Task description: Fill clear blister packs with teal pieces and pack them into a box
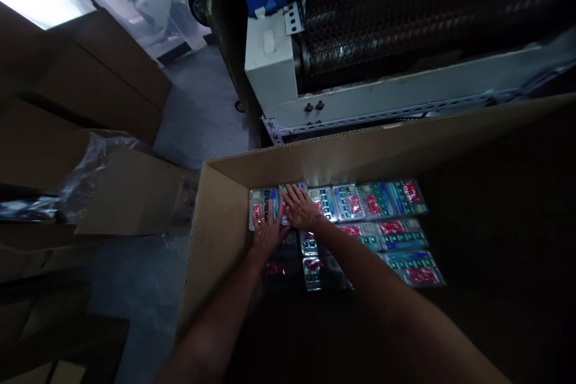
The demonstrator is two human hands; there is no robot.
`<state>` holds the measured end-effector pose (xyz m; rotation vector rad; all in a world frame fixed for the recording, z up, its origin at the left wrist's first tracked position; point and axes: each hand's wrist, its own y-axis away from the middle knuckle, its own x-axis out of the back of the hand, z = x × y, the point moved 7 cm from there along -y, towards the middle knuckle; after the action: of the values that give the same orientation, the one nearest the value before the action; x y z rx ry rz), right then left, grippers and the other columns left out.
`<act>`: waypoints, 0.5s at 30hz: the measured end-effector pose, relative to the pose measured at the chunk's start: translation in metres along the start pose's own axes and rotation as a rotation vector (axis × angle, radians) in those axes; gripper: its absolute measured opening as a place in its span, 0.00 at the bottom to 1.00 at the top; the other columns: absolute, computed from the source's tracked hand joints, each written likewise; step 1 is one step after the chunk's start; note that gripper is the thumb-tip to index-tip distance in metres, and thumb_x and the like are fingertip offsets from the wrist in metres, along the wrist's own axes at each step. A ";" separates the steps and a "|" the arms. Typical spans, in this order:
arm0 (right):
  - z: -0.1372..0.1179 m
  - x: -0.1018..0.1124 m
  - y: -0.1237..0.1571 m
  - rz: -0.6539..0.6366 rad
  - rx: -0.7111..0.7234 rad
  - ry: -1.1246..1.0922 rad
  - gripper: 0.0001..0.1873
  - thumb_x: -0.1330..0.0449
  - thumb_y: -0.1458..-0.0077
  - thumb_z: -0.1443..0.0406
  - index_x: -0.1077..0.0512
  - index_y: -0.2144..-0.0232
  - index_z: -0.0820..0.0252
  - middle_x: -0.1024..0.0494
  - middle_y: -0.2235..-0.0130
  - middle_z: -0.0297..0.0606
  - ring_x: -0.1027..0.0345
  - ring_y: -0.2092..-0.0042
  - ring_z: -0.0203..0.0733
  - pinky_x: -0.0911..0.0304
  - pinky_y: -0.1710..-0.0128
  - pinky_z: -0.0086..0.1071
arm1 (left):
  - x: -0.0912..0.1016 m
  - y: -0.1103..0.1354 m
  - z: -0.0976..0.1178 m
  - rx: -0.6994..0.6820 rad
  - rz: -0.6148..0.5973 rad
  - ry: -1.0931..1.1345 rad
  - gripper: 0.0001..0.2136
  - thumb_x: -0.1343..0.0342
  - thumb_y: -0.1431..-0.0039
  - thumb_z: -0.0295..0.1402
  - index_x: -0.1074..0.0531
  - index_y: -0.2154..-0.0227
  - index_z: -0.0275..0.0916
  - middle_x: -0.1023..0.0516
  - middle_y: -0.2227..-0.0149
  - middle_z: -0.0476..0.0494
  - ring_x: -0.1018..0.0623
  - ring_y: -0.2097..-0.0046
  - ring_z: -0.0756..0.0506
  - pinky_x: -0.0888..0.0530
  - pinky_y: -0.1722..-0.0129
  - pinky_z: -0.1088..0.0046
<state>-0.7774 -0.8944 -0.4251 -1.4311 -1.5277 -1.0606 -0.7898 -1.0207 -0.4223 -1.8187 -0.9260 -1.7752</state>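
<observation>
Both arms reach down into a large cardboard box [279, 159]. On its floor lie several clear plastic blister packs [348, 203] in rows, with red, green and blue contents too small to name. My left hand [268, 228] lies with fingers spread on the leftmost pack of the far row, close to the box's left wall. Beside it, my right hand [299, 205] rests flat on the neighbouring pack, fingers stretched out. The hands partly cover both packs. Shadow darkens the near part of the box.
Beyond the box stands a machine with a dark textured roller [382, 36] in a pale metal frame [272, 66]. At left, cardboard boxes [130, 192] and clear plastic wrap [90, 168] stand on the grey floor [198, 102]. A small wheel [198, 7] shows near the machine.
</observation>
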 end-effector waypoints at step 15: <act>0.084 0.091 0.082 -0.247 -0.419 -0.200 0.31 0.50 0.33 0.61 0.45 0.32 0.65 0.45 0.30 0.53 0.55 0.30 0.58 0.52 0.33 0.49 | 0.025 -0.012 0.022 -0.070 -0.221 0.074 0.39 0.45 0.36 0.43 0.54 0.29 0.33 0.63 0.27 0.28 0.57 0.28 0.27 0.54 0.32 0.41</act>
<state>-0.7015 -0.7821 -0.3646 -1.7012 -1.7273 -1.4922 -0.7846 -0.9930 -0.4012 -1.7355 -1.0842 -2.0169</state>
